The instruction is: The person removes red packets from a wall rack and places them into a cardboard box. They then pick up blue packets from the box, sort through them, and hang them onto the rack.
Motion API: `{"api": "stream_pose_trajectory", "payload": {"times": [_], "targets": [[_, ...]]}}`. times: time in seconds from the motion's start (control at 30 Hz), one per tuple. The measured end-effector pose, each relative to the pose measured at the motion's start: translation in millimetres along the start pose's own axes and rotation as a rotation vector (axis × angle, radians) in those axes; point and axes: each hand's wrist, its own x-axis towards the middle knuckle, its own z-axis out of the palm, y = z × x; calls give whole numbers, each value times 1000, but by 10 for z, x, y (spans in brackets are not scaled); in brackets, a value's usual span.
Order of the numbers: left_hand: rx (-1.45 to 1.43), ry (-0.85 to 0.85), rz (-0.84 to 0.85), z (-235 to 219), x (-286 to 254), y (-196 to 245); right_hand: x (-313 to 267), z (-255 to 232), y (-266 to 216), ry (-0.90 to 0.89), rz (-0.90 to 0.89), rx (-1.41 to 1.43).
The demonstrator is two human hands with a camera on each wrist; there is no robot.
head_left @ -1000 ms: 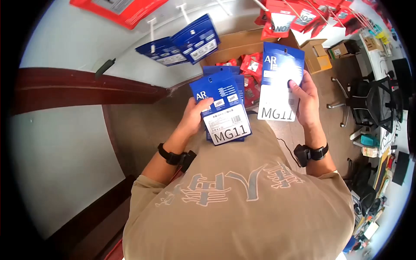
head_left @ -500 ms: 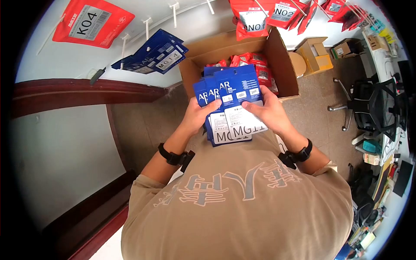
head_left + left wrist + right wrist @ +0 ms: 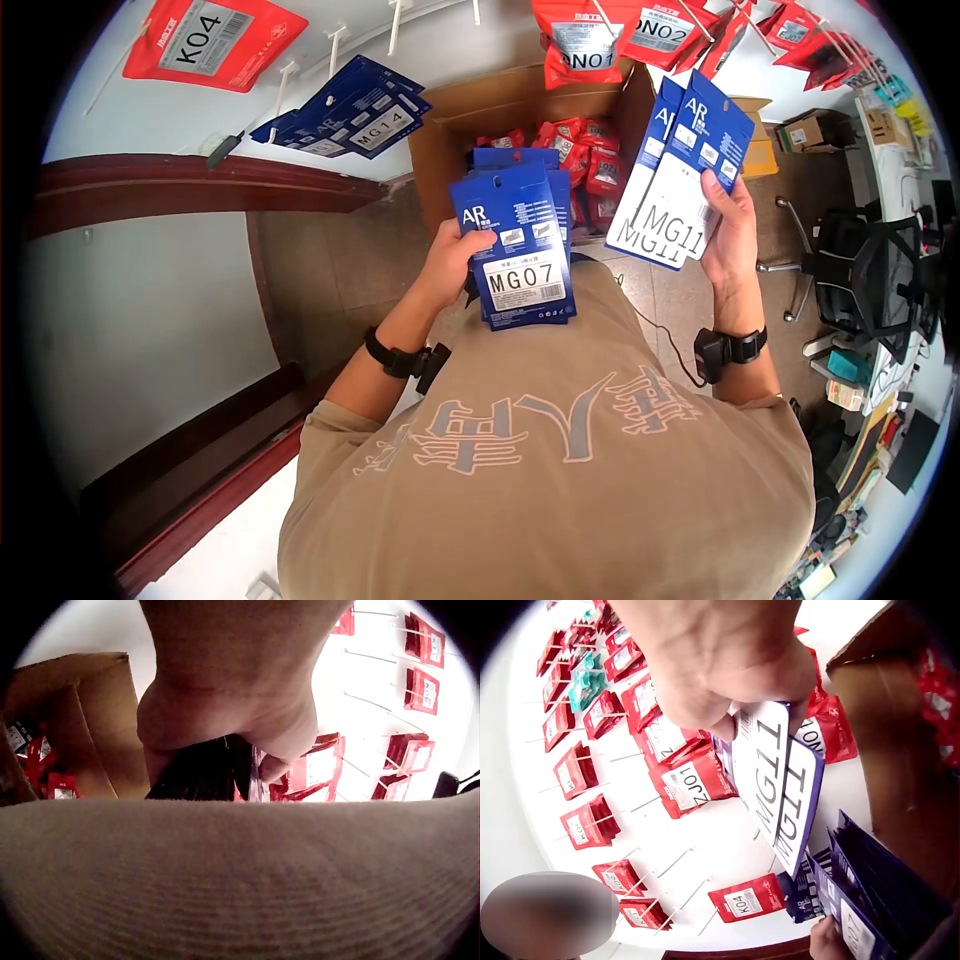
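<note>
My left hand [image 3: 455, 265] holds a stack of flat blue packets [image 3: 515, 210] with hang holes, thumb on the front one. That front packet's white label reads MG07. To the right and a little higher, my right hand [image 3: 732, 225] pinches two blue packets [image 3: 665, 205] fanned over each other, both labelled MG11. In the right wrist view the two MG11 packets [image 3: 769, 769] show below the right hand [image 3: 727, 682], with the left-hand stack [image 3: 877, 877] at lower right. Only the dark edges of the stack [image 3: 199, 772] appear under the left hand [image 3: 225, 712] in the left wrist view.
A cardboard box [image 3: 430, 165] with red packets [image 3: 565, 150] inside stands in front. Blue MG14 packets [image 3: 370, 125] and a red K04 packet [image 3: 210, 45] hang on wall hooks at left. More red packets [image 3: 580, 45] hang ahead. An office chair [image 3: 860, 250] stands at right.
My right hand came in to the left-hand stack, then moved back out right with a second MG11 packet. The stack's front label went from MG11 to MG07.
</note>
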Motion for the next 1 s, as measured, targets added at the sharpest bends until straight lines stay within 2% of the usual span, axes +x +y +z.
{"api": "stream_pose_trajectory", "payload": {"times": [0.4,0.73,0.8,0.87,0.9,1.0], "targets": [[162,9,11,117,4,88,-51,206,200,-135,53,-12],[261,4,98,14,-7,144,-214,548,539,-219,232,-52],[222,12,83,14,-18,180,-239,624,619,-227,196,-88],[182,14,67,-22,-20,194,-271,725,795,-314,110,-238],[206,-39,83,-83,6,203,-270,768,882,-415,78,-413],[246,-104,91,-29,61,300,-288,939,1041,-504,167,-336]]}}
